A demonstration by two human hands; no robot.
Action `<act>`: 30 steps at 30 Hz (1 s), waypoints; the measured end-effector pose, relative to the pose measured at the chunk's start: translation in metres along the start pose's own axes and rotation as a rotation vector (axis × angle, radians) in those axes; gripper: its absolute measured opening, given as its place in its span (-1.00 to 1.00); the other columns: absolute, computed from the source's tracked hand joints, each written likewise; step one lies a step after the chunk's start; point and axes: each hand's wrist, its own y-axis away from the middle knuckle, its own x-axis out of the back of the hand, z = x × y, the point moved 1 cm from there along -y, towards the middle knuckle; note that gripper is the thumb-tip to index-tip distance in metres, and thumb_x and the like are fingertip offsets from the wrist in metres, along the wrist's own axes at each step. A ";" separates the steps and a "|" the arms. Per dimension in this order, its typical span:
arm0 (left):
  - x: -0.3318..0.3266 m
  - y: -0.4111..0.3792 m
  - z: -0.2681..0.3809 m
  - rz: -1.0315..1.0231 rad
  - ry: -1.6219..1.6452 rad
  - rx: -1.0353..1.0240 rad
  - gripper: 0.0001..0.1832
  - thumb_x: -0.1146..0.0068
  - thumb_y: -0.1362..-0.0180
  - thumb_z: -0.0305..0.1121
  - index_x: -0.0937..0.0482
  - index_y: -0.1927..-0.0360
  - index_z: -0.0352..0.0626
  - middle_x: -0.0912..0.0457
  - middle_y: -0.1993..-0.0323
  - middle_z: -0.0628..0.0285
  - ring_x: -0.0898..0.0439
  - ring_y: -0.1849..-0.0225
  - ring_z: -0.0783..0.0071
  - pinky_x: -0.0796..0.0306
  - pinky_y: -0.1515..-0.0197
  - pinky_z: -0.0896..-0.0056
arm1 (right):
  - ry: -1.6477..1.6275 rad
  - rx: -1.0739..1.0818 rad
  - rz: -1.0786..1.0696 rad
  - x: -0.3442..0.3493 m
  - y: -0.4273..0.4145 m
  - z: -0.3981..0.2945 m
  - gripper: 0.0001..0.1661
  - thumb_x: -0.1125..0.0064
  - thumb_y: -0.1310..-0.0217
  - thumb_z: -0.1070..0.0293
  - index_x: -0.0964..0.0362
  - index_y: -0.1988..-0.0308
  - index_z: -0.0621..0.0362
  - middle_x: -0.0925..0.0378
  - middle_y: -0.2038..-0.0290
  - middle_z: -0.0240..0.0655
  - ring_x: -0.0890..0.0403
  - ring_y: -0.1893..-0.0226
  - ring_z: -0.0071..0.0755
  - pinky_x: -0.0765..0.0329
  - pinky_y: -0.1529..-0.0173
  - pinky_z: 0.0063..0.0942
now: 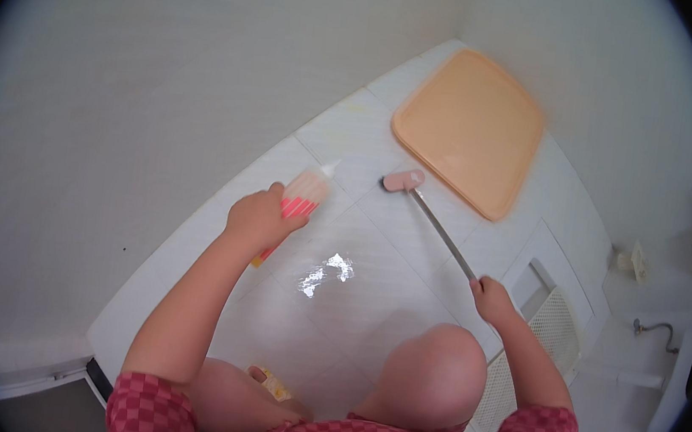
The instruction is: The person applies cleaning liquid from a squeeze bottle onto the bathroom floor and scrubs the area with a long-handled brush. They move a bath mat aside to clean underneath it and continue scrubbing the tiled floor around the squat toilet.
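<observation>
My left hand (pixel 266 216) grips a squeeze bottle (pixel 309 194) with a red and pale label. Its white pointed nozzle tilts up and to the right, over the white tiled floor near the left wall. My right hand (pixel 492 302) is closed around the metal handle (pixel 443 230) of a floor brush. The pink brush head (pixel 404 180) is at the far end of that handle, with dark bristles showing on its left side. It sits just short of an orange plastic panel (pixel 474 131).
Wet, shiny patches reflect light on the tiled floor (pixel 326 274). A white perforated grate (pixel 540 340) lies beside a floor recess (pixel 532 287) at right. Farther right are a metal pipe fitting (pixel 656 329) and wall fixtures. A door track (pixel 39 376) runs at lower left.
</observation>
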 end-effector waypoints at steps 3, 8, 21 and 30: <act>-0.005 -0.033 0.021 -0.029 -0.195 -0.074 -0.44 -0.16 0.14 0.06 -0.43 0.23 -0.21 -0.59 0.39 0.13 -0.59 0.31 0.24 -0.44 0.33 0.25 | 0.006 -0.109 0.058 0.013 0.066 0.011 -0.63 0.07 -0.25 0.19 -0.33 0.41 0.33 -0.47 0.48 0.13 -0.48 0.42 0.24 -0.41 0.32 -0.07; -0.032 -0.053 0.061 -0.056 -0.368 -0.211 -0.46 -0.18 0.18 0.04 -0.46 0.25 -0.19 -0.60 0.40 0.17 -0.59 0.34 0.26 -0.45 0.33 0.29 | -0.047 -0.347 0.171 0.018 0.141 0.047 -0.69 0.03 -0.24 0.26 -0.30 0.40 0.33 -0.46 0.52 0.13 -0.48 0.43 0.25 -0.39 0.35 -0.05; -0.052 0.008 0.047 -0.088 -0.167 -0.042 -0.44 -0.15 0.15 0.08 -0.44 0.26 -0.22 -0.61 0.42 0.09 -0.61 0.35 0.17 -0.45 0.30 0.22 | 0.233 -0.229 -0.128 0.018 0.079 0.054 -0.59 0.30 -0.32 0.14 -0.37 0.26 0.25 -0.53 0.36 0.05 -0.55 0.29 0.12 -0.45 0.16 -0.03; -0.018 0.091 -0.002 0.151 0.362 0.129 -0.44 -0.18 0.09 0.00 -0.42 0.13 -0.22 -0.61 0.38 0.01 -0.62 0.33 0.13 -0.45 0.26 0.27 | 0.432 0.297 -0.184 -0.050 -0.178 -0.064 -0.66 0.20 -0.22 0.29 -0.45 0.22 0.27 -0.54 0.22 -0.03 -0.57 0.18 -0.03 -0.50 0.10 -0.19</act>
